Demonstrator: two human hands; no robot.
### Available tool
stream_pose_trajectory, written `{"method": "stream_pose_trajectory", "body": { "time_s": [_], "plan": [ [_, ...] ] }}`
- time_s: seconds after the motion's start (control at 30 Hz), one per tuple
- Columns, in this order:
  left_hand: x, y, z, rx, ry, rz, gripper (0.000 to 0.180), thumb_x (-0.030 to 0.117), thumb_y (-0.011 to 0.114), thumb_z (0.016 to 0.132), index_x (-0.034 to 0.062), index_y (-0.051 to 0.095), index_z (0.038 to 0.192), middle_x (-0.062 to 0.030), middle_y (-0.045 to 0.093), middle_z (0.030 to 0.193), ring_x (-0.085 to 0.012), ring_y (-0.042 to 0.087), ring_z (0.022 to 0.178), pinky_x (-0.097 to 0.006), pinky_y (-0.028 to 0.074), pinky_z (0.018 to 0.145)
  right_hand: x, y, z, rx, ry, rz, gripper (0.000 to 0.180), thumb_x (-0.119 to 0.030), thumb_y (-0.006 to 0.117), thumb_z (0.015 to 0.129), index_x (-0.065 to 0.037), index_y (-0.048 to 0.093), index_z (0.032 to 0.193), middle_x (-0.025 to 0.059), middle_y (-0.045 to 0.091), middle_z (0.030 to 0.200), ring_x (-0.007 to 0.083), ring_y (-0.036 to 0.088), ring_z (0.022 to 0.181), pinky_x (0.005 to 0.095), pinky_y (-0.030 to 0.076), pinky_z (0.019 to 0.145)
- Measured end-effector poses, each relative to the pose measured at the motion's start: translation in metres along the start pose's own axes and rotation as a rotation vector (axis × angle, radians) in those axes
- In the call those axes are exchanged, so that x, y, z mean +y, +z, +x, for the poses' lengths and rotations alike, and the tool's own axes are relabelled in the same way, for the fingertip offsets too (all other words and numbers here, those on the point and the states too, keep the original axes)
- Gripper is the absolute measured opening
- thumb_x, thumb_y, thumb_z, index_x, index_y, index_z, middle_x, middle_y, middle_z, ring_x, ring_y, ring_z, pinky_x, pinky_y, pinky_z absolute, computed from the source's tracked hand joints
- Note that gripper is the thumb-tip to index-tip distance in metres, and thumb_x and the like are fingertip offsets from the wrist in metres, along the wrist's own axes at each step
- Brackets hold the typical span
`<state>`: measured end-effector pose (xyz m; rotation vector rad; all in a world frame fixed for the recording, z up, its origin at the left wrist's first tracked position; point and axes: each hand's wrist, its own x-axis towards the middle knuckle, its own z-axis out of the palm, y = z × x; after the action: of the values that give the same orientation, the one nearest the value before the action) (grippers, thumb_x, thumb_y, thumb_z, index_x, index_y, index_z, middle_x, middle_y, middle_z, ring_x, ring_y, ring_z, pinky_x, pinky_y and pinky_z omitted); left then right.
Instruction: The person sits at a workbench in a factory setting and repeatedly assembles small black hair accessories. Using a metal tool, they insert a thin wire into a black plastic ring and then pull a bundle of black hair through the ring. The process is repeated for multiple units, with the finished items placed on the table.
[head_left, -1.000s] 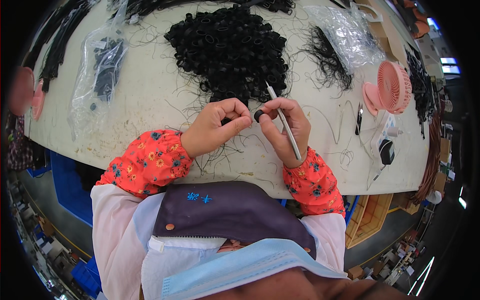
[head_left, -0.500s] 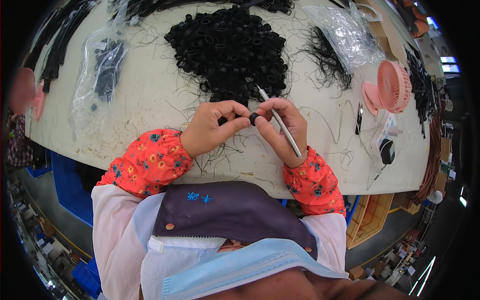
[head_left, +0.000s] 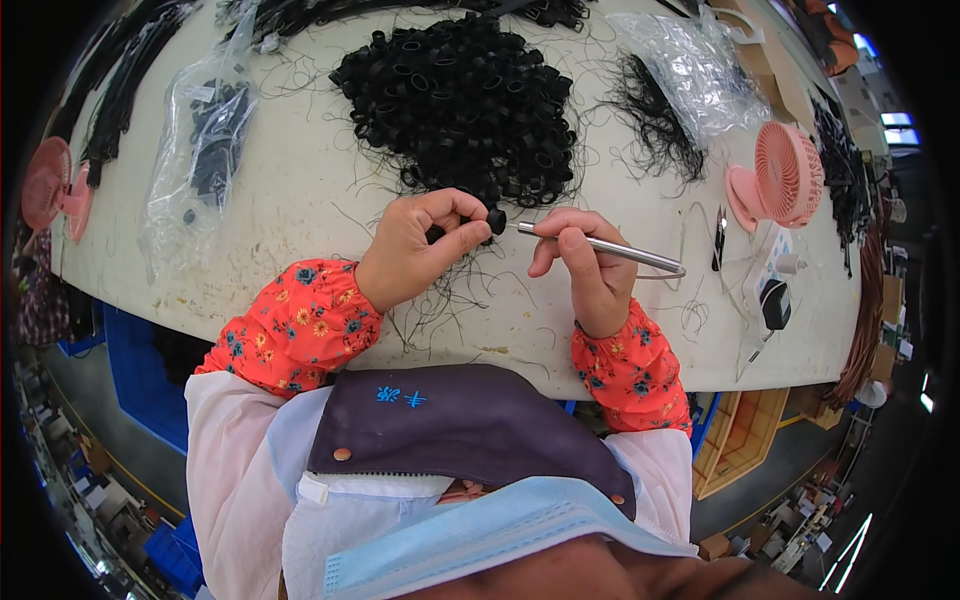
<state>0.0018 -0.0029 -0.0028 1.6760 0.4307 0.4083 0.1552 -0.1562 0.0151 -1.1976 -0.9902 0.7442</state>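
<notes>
1. Item in hand: one small black ring point(head_left: 497, 221), held at the fingertips of the left hand point(head_left: 424, 245), above the table point(head_left: 300, 205) and near the front edge of the heap point(head_left: 455, 110).
2. Progress: judged from the tool point(head_left: 610, 246) aimed at it, work on this ring appears under way. Completion cannot be confirmed; the ring's detail is too small to read.
3. Outstanding: the heap holds many more black rings, piled in a single mass. Finished and unfinished pieces cannot be told apart; no separate finished pile is identified near the hands.
4. Residue: loose dark threads point(head_left: 452, 305) lie on the table below the hands and around the heap.
5. Left hand: thumb and forefinger pinch the ring, with the other fingers curled. A dark piece point(head_left: 434, 234) shows inside the curl; whether it is a second ring cannot be told. The forearm comes in from the lower left.
6. Right hand point(head_left: 592, 262): closed pen-wise about the tool, thumb on the shaft, with some fingers bent beneath. The tool lies slightly tilted, its thin tip toward the ring and its rear end past the hand on the right.
7. Contact: tip and ring are very near each other; whether they touch cannot be told.
</notes>
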Motion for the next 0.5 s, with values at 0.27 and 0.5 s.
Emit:
{"method": "stream_pose_trajectory", "body": {
  "time_s": [0.27, 0.5],
  "plan": [
    [-0.0002, -0.0003, -0.0002, -0.008, -0.009, -0.002, 0.011, 0.008, 0.066, 0.087, -0.0002, 0.064, 0.093, 0.0029, 0.059, 0.068, -0.0012, 0.048, 0.064, -0.019, 0.039, 0.06, 0.0011, 0.0006, 0.0004, 0.006, 0.028, -0.011, 0.022, -0.013, 0.047, 0.099, 0.003, 0.06, 0.104, 0.0056, 0.062, 0.078, 0.0095, 0.06, 0.068, 0.0223, 0.046, 0.064],
    [0.0014, 0.0003, 0.0001, 0.004, -0.005, -0.022, 0.011, 0.009, 0.067, 0.087, -0.0002, 0.064, 0.093, 0.0027, 0.06, 0.068, -0.0015, 0.049, 0.064, -0.019, 0.04, 0.061, 0.0009, -0.0004, -0.0003, 0.013, -0.002, -0.01, 0.022, -0.014, 0.047, 0.099, 0.003, 0.06, 0.104, 0.0054, 0.061, 0.077, 0.0098, 0.059, 0.068, 0.0228, 0.046, 0.064]
  ]
}}
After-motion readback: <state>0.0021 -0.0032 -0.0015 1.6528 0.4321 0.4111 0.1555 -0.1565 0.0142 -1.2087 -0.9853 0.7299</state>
